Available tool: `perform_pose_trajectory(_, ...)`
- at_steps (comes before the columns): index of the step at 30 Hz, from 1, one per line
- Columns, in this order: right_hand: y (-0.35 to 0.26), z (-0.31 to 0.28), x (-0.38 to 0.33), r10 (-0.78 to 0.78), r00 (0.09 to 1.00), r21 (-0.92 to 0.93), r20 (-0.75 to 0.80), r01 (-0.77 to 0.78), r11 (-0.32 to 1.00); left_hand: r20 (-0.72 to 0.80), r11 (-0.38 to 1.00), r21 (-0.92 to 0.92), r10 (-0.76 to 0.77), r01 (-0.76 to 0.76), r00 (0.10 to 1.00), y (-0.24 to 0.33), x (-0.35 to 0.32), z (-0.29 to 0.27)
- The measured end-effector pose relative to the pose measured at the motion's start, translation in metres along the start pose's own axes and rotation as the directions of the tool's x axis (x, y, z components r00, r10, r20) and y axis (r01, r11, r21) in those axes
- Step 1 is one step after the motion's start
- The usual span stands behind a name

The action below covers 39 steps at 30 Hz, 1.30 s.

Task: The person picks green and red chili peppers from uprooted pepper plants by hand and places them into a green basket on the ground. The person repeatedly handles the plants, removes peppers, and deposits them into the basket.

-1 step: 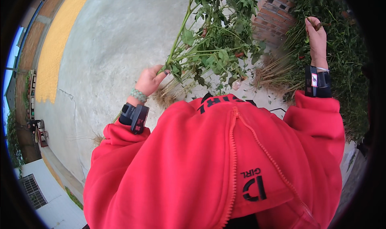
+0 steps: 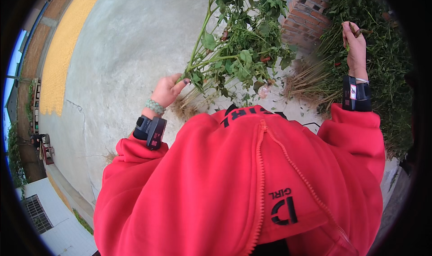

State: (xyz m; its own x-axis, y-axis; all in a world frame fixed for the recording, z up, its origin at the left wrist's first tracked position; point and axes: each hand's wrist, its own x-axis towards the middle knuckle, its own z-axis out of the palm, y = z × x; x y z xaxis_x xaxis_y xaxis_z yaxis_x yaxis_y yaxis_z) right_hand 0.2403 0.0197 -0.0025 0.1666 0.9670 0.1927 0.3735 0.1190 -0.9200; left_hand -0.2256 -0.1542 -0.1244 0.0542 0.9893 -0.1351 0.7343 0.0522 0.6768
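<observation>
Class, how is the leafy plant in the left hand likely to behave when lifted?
The leafy plant would probably flop toward its tips, since many leaves droop. Its stems near the left hand look stiffer, running fairly straight.

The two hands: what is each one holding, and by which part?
The left hand grips a leafy plant by its stems, where they converge. The right hand holds slender dark pods; which part it grips cannot be told.
</observation>
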Motion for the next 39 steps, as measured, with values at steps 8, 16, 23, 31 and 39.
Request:
perform_pose_trajectory(8, 0.076, 0.007, -0.059, 0.116, 0.916, 0.647, 0.383, -0.356, 0.674, 0.091, 0.893, -0.393, -0.201, 0.221, 0.975, -0.016, -0.001, 0.003)
perform_pose_trajectory(16, 0.09, 0.008, -0.088, 0.278, 0.908, 0.587, 0.312, -0.415, 0.696, 0.136, 0.732, -0.638, -0.198, 0.239, 0.971, -0.038, 0.001, 0.008)
perform_pose_trajectory(23, 0.08, 0.021, -0.098, 0.225, 0.914, 0.634, 0.336, -0.397, 0.664, -0.179, 0.776, -0.614, -0.314, 0.144, 0.932, -0.051, 0.003, 0.0)
perform_pose_trajectory(31, 0.04, 0.047, -0.075, 0.119, 0.935, 0.543, 0.335, -0.295, 0.786, -0.183, 0.795, -0.581, -0.336, 0.174, 0.924, -0.053, -0.001, 0.001)
perform_pose_trajectory(39, -0.042, 0.141, -0.016, -0.176, 0.911, 0.175, 0.373, 0.118, 0.977, -0.114, 0.795, -0.575, -0.314, 0.195, 0.943, -0.05, -0.006, 0.003)
